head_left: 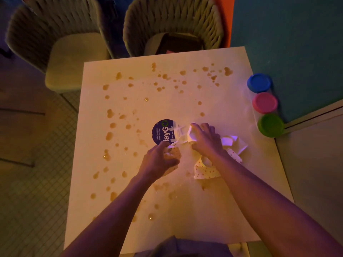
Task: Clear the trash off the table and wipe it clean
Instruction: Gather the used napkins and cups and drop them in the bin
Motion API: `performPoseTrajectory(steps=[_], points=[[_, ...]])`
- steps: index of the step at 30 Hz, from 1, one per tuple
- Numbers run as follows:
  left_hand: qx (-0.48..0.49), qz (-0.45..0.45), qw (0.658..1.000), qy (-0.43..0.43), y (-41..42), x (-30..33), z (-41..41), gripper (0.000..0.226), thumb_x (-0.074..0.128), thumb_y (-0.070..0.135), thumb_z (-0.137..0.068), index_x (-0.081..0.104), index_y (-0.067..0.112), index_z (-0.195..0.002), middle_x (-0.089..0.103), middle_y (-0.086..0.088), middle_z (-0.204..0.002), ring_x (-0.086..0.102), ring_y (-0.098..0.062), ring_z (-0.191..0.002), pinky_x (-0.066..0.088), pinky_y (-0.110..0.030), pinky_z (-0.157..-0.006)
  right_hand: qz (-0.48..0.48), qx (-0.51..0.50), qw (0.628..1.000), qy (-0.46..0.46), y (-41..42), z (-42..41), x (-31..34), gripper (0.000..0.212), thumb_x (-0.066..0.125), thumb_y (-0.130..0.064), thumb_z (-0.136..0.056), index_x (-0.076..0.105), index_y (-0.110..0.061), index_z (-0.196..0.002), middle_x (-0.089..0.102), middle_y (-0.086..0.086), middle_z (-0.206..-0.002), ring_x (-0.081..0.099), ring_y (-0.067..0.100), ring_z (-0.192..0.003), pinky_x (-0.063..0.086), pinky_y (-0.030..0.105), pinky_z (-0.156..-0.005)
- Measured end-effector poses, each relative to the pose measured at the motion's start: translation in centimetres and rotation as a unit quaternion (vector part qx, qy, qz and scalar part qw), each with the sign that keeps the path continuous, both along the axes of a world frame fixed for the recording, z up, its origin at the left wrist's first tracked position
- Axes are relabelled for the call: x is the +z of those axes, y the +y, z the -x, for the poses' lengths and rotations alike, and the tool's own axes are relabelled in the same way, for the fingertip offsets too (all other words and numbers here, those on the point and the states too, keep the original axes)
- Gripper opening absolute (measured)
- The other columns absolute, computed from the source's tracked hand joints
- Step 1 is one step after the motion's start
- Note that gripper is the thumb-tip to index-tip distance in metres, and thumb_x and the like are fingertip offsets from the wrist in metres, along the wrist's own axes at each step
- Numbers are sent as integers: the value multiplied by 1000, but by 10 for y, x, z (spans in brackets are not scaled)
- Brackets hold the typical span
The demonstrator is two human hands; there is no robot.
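The white square table (pixel 130 201) is spattered with several brown sticky spots (pixel 109 136). Near its middle my right hand (pixel 206 140) grips a crumpled white paper cup (pixel 192 135). My left hand (pixel 159 160) is closed around a piece of dotted paper and the end of a white plastic utensil (pixel 176 141). Under my right forearm lie dotted paper napkins (pixel 206 171) and torn white paper scraps (pixel 239 145). A round dark blue sticker (pixel 160 131) with white lettering lies flat just beyond my left hand.
Three lidded tubs stand along the table's right edge: blue (pixel 259 82), pink (pixel 265 102) and green (pixel 271 125). Two woven chairs (pixel 61 43) stand at the far side; the right one (pixel 172 25) holds a dark object. Tiled floor lies to the left.
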State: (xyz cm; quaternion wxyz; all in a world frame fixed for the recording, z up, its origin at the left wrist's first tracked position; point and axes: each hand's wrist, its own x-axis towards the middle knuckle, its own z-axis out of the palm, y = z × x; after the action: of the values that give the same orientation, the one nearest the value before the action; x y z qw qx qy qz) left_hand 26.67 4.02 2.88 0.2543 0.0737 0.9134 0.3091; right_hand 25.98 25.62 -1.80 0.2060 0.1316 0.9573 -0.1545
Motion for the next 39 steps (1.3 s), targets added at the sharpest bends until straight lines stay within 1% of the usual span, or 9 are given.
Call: performPoseTrajectory(steps=[5,9,13,16,19,22,28,35,39], points=[[-18,7,1000,-1,9,-2,1,66,86,45,-68,59,32,-127,66,2,-116,63,-19,-98,54,-39,-87,-17,-21,1000,-14,7,4,6,89,72,-34,-71,25,-38,-146,34,9,-132,41,36,-121,39,47,-93],[-22,15,1000,4,15,-4,1,68,86,45,-68,60,31,-129,60,4,-113,61,-20,-99,50,-32,-85,64,-76,995,-4,17,-1,20,91,75,-35,-64,27,-37,-142,31,7,-128,50,38,-113,45,44,-92],[-28,17,999,10,20,-3,0,65,86,43,-69,61,31,-127,55,3,-115,59,-22,-100,44,-29,-81,110,-80,991,-4,28,-23,40,89,77,-38,-66,31,-37,-142,25,2,-134,48,35,-117,47,41,-92],[-33,15,999,11,23,-2,-4,62,86,43,-69,61,34,-125,50,4,-114,59,-22,-98,47,-31,-82,102,-51,993,-25,28,-49,48,83,74,-46,-69,33,-38,-141,30,4,-137,44,34,-124,44,44,-100],[-39,23,999,10,25,-3,-9,61,85,44,-68,61,36,-124,50,4,-115,61,-23,-100,49,-33,-84,74,-13,996,-49,22,-73,47,80,71,-52,-70,34,-38,-140,41,4,-133,44,32,-124,45,43,-95],[-49,32,998,12,26,-3,-15,62,84,45,-68,61,36,-125,49,3,-116,61,-24,-101,51,-36,-87,59,12,996,-64,14,-87,41,86,72,-51,-71,29,-37,-145,38,3,-136,40,31,-127,42,43,-94],[-47,41,998,19,24,-5,-28,61,84,47,-68,59,38,-122,46,5,-111,63,-25,-97,52,-36,-83,37,12,998,-51,2,-95,23,96,72,-62,-70,24,-34,-149,33,3,-142,38,31,-128,42,44,-98],[-39,46,998,21,21,-6,-46,62,84,47,-71,58,38,-127,46,6,-113,61,-23,-95,51,-36,-85,-44,33,998,-21,-8,-99,12,91,74,-49,-75,25,-32,-149,40,8,-139,45,31,-124,40,45,-96],[-36,54,998,23,21,-7,-56,62,83,47,-71,58,38,-126,45,7,-113,62,-23,-95,50,-34,-83,-41,13,999,-34,-10,-99,10,85,76,-44,-74,28,-34,-143,41,9,-132,45,33,-121,38,46,-93]])
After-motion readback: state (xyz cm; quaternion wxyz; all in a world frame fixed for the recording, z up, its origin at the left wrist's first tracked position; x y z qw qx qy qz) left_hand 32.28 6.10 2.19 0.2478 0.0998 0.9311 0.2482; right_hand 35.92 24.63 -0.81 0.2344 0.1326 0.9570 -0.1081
